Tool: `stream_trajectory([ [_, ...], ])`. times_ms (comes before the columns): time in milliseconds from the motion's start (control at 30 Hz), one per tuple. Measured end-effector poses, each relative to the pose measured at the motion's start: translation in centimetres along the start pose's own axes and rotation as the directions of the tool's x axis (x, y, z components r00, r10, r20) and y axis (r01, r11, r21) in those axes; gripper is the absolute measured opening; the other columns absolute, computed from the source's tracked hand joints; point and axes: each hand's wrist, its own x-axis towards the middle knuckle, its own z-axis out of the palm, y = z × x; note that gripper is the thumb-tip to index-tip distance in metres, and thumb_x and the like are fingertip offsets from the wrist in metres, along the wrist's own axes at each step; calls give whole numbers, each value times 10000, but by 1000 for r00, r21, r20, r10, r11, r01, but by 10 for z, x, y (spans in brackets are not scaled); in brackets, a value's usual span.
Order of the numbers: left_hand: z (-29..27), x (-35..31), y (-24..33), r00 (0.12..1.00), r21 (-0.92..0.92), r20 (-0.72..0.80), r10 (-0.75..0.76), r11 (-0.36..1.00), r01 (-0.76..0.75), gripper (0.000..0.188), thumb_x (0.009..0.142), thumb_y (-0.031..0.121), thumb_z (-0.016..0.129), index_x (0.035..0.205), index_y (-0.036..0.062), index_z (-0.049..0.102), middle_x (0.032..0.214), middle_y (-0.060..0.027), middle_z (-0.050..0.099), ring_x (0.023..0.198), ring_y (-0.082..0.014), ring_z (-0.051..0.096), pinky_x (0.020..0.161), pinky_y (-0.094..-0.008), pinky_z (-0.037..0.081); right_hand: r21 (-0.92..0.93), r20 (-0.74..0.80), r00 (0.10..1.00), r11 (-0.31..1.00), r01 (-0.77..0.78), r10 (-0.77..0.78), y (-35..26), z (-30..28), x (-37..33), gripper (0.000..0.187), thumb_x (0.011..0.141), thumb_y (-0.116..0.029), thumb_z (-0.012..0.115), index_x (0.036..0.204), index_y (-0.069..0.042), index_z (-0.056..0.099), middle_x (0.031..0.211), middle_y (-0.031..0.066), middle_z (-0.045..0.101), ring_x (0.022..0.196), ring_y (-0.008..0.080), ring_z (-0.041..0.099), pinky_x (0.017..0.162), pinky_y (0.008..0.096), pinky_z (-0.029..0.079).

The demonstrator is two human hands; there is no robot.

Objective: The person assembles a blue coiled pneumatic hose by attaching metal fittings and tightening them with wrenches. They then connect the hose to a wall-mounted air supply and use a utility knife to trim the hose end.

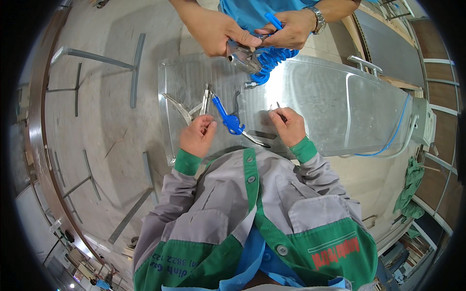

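Desk (335, 121), centre: right hand (291, 128) is pinching small part (279, 105), steadiness helping; left hand (197, 136), half-curled, is overlapping pliers (205, 100), hold unclear.

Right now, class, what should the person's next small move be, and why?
Perhaps ease the left hand toward the blue air gun: it lies close by on the metal table, untouched, while the right hand seems occupied, pinching a thin item.
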Motion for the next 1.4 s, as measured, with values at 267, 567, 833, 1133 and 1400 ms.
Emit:
stream_trajectory([
  [267, 38, 61, 43, 955, 406, 129, 267, 865, -297, 355, 894, 333, 716, 1165, 107, 684, 1066, -105, 714, 991, -304, 667, 846, -443, 538, -649, -5, 997, 758, -60, 75, 26, -22, -5, 360, 839, -287, 754, 1130, -92, 673, 1037, 157, 672, 955, 335, 660, 839, 449, 534],
  [567, 78, 129, 60, 897, 603, 323, 302, 665, -441, 383, 890, 361, 709, 1207, 147, 691, 1179, -98, 699, 1103, -330, 637, 886, -463, 534, -552, 102, 977, 828, -98, 185, 50, -38, -11, 342, 822, -251, 717, 1109, -70, 678, 1018, 148, 692, 923, 353, 677, 816, 461, 544],
  [833, 62, 106, 52, 945, 189, 320, 65, 973, -131, 420, 950, 374, 687, 1209, 44, 675, 1007, -148, 740, 848, -276, 716, 777, -352, 550, -103, 16, 943, 939, -328, 331, 50, -23, -27, 279, 808, -190, 679, 985, 18, 623, 757, 152, 641, 744, 291, 655, 707, 406, 513],
  [1133, 47, 68, 74, 903, 30, 143, 405, 910, -413, 348, 871, 280, 783, 1117, 51, 691, 893, -110, 721, 801, -257, 690, 725, -384, 541, 626, 506, 827, 554, -549, 247, -7, -34, -25, 232, 991, -212, 620, 1092, -10, 673, 714, -23, 541, 532, 31, 398, 467, 209, 284],
  [1400, 43, 59, 88, 839, 184, 85, 537, 819, -543, 298, 796, 222, 831, 1033, 90, 707, 895, -71, 708, 803, -265, 663, 727, -393, 516, 590, 536, 813, 587, -554, 228, -32, -35, -20, 320, 1031, -258, 561, 1170, 13, 659, 709, -16, 538, 510, 47, 408, 451, 220, 310],
])
